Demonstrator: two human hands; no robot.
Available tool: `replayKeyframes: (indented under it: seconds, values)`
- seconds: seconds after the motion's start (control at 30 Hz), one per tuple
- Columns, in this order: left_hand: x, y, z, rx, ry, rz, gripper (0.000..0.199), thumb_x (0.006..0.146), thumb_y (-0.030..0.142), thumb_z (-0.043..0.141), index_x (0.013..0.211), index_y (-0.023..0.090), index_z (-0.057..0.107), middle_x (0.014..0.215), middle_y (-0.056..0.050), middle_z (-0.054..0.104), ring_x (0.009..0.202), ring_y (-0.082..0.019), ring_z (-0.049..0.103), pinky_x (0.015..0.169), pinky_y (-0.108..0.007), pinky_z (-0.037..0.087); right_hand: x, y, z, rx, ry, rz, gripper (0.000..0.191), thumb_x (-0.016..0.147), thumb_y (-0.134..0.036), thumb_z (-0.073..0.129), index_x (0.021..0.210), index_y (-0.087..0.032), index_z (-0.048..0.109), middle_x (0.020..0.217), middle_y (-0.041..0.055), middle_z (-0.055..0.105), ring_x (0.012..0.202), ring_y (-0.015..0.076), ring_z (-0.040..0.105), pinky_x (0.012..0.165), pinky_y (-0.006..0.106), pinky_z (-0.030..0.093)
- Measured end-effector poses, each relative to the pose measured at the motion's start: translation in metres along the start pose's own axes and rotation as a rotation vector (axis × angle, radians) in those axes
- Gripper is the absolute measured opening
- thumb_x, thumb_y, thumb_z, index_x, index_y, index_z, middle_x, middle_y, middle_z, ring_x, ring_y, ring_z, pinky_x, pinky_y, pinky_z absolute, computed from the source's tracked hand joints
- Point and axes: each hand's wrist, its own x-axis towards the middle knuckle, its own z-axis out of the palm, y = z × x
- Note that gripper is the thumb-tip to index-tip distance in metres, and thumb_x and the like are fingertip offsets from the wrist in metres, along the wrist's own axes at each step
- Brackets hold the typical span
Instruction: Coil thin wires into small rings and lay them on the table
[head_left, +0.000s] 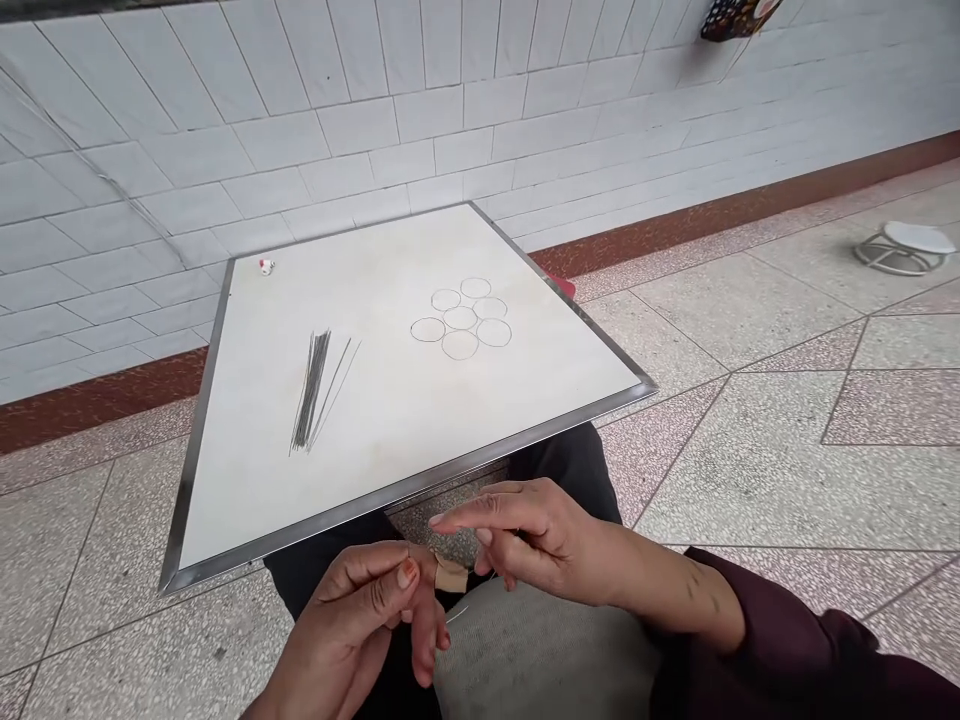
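Observation:
Over my lap, my left hand (382,600) is closed, its thumb pressed against the index finger. A tan wrap (451,575) goes round one of its fingertips. From beneath these fingers a short bit of thin wire (457,612) shows; the rest is hidden. Just right of it is my right hand (517,535), index finger stretched out and the others loosely bent. Beyond both hands, a bundle of thin dark wires (311,390) lies on the white table (390,420), a few strands apart from it. Several thin dark rings (460,345) form a flower-like cluster to its right.
The table's metal edge (420,487) runs just beyond my hands. A small white and red object (267,266) sits near its far left corner. A tiled wall (360,130) stands behind, and a white round stool (911,245) is on the floor at far right.

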Motion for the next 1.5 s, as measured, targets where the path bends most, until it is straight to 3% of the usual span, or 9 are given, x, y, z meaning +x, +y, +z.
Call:
replayKeyframes:
  seconds: [0.13, 0.3, 0.43, 0.77, 0.93, 1.07, 1.2, 1.33, 1.5]
  values:
    - [-0.001, 0.005, 0.000, 0.040, -0.026, -0.069, 0.024, 0.088, 0.035, 0.062, 0.086, 0.016, 0.078, 0.043, -0.004, 0.062, 0.038, -0.016, 0.054, 0.063, -0.036, 0.047, 0.004, 0.001, 0.001, -0.128, -0.033, -0.109, 0.043, 0.092, -0.011, 0.043, 0.131, -0.017, 0.058, 0.079, 0.0021, 0.066, 0.069, 0.0118, 0.055, 0.070, 0.025, 0.050]
    - [-0.001, 0.006, -0.002, 0.075, -0.105, -0.138, 0.029, 0.091, 0.035, 0.057, 0.093, 0.017, 0.079, 0.047, -0.007, 0.067, 0.044, -0.020, 0.062, 0.070, -0.039, 0.049, 0.004, 0.000, 0.000, -0.132, -0.105, -0.073, 0.041, 0.094, -0.013, 0.045, 0.133, -0.014, 0.057, 0.072, -0.0001, 0.056, 0.068, 0.0117, 0.050, 0.066, 0.022, 0.046]
    - [-0.001, 0.007, -0.003, 0.048, -0.097, -0.189, 0.027, 0.091, 0.033, 0.057, 0.097, 0.018, 0.078, 0.047, -0.006, 0.068, 0.045, -0.021, 0.062, 0.074, -0.041, 0.049, 0.002, 0.001, 0.000, -0.163, -0.144, -0.061, 0.043, 0.095, -0.013, 0.044, 0.136, -0.016, 0.054, 0.068, -0.0022, 0.049, 0.067, 0.0118, 0.047, 0.062, 0.021, 0.044]
    - [0.002, 0.010, -0.006, 0.062, -0.084, -0.268, 0.029, 0.090, 0.033, 0.055, 0.083, 0.017, 0.078, 0.047, -0.007, 0.068, 0.045, -0.020, 0.062, 0.076, -0.039, 0.049, 0.006, 0.002, -0.002, -0.239, -0.191, -0.098, 0.041, 0.098, -0.016, 0.041, 0.137, -0.018, 0.053, 0.075, -0.0005, 0.052, 0.068, 0.0112, 0.050, 0.060, 0.019, 0.045]
    - [0.003, 0.010, -0.008, 0.111, -0.090, -0.295, 0.029, 0.088, 0.033, 0.056, 0.082, 0.017, 0.079, 0.048, -0.008, 0.068, 0.049, -0.022, 0.064, 0.076, -0.039, 0.050, 0.006, 0.003, -0.006, -0.276, -0.271, -0.095, 0.045, 0.099, -0.018, 0.040, 0.144, -0.017, 0.042, 0.089, 0.0027, 0.058, 0.074, 0.0110, 0.051, 0.068, 0.021, 0.047]
    - [0.004, 0.005, -0.010, 0.109, -0.099, -0.317, 0.027, 0.086, 0.029, 0.056, 0.074, 0.020, 0.077, 0.053, -0.006, 0.070, 0.045, -0.021, 0.064, 0.076, -0.040, 0.051, 0.007, 0.008, -0.007, -0.330, -0.329, -0.151, 0.036, 0.101, -0.020, 0.038, 0.134, -0.020, 0.054, 0.081, 0.0017, 0.054, 0.072, 0.0117, 0.050, 0.067, 0.021, 0.045]
    - [0.005, 0.000, -0.010, 0.061, -0.091, -0.345, 0.026, 0.085, 0.028, 0.056, 0.070, 0.020, 0.075, 0.058, -0.006, 0.071, 0.046, -0.020, 0.065, 0.074, -0.038, 0.051, 0.008, 0.016, -0.005, -0.302, -0.299, -0.205, 0.030, 0.102, -0.024, 0.041, 0.125, -0.019, 0.060, 0.082, 0.0020, 0.055, 0.074, 0.0123, 0.052, 0.068, 0.023, 0.045]
    - [0.006, -0.005, -0.011, 0.047, -0.084, -0.350, 0.026, 0.087, 0.029, 0.055, 0.074, 0.019, 0.075, 0.072, -0.009, 0.075, 0.044, -0.018, 0.063, 0.075, -0.040, 0.051, 0.009, 0.018, -0.004, -0.253, -0.271, -0.168, 0.027, 0.101, -0.024, 0.043, 0.121, -0.020, 0.061, 0.081, 0.0003, 0.058, 0.071, 0.0099, 0.053, 0.063, 0.021, 0.043]
    - [0.008, -0.008, -0.011, 0.059, -0.062, -0.352, 0.025, 0.086, 0.029, 0.055, 0.074, 0.019, 0.076, 0.047, -0.005, 0.065, 0.049, -0.020, 0.062, 0.078, -0.039, 0.049, 0.009, 0.017, -0.007, -0.290, -0.268, -0.129, 0.024, 0.099, -0.019, 0.046, 0.117, -0.022, 0.063, 0.080, -0.0018, 0.055, 0.069, 0.0081, 0.053, 0.057, 0.019, 0.038]
